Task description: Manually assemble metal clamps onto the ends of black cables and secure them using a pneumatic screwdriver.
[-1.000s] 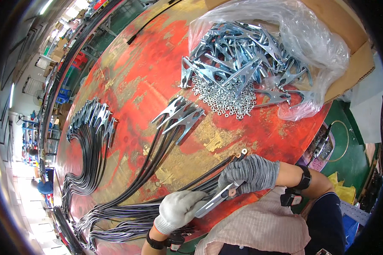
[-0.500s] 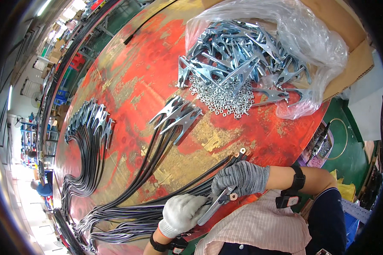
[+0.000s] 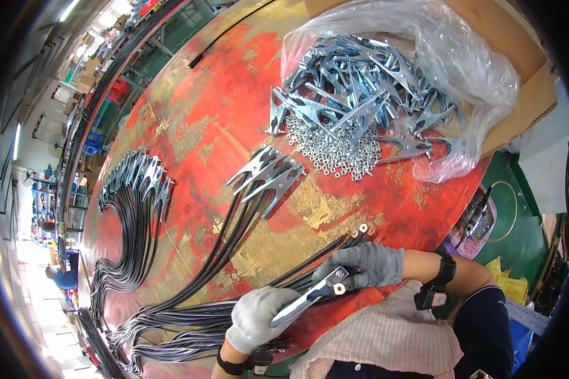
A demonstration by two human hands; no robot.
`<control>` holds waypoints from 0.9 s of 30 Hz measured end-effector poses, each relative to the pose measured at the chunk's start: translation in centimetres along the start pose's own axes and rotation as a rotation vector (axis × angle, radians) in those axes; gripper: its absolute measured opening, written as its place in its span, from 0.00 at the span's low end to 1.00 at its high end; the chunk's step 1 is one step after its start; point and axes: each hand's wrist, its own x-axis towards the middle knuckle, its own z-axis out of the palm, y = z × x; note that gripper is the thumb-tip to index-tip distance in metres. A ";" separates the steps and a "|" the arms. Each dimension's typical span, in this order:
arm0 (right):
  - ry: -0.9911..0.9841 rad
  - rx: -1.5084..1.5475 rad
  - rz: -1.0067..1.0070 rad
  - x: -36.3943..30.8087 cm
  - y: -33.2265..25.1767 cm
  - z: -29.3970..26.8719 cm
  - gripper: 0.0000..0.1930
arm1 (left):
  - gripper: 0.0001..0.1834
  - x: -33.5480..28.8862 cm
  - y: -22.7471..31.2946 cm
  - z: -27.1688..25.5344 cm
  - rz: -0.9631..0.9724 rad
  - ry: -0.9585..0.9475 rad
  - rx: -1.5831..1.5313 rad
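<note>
My left hand (image 3: 262,318), in a white knit glove, is closed around the lower part of a silver spring clamp (image 3: 305,302). The clamp slants up to the right, and a hole shows at its top end. My right hand (image 3: 368,265), in a grey glove, has its fingers curled against that end. Just below it a copper-coloured ring lug (image 3: 339,288) pokes out beside the right fingertips, with a dark sleeve behind it. Whether lug and clamp touch is hidden. More lugged cable ends (image 3: 363,228) lie beyond the right hand.
Black cables (image 3: 189,316) run leftward in a bundle. Clamps fitted on cables lie in a small group (image 3: 269,177) and a larger row (image 3: 139,177). Loose nuts (image 3: 335,151) and a heap of clamps (image 3: 360,82) spill from a plastic-lined carton (image 3: 518,107). A tub (image 3: 468,237) stands below the table's right edge.
The clamp's top end has risen and turned, so its holed face now shows in front of the right fingers. My left hand has shifted slightly left. My view has moved a little.
</note>
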 end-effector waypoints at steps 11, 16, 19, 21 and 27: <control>0.066 0.096 0.032 0.2 0.5 0.0 0.22 | 0.11 0.2 -0.1 1.6 -0.107 0.216 -0.146; 0.146 0.225 0.057 -0.1 -0.6 0.7 0.26 | 0.11 0.2 -0.1 1.9 -0.115 0.262 -0.086; 0.163 0.084 0.106 0.3 0.3 1.2 0.26 | 0.11 0.2 0.0 1.9 -0.124 0.275 -0.052; 0.244 0.323 0.146 0.3 -0.5 1.5 0.24 | 0.11 0.1 -0.2 2.0 -0.100 0.276 -0.078; 0.229 0.437 0.148 0.4 0.8 1.7 0.20 | 0.14 -0.2 -0.7 2.7 -0.088 0.214 -0.074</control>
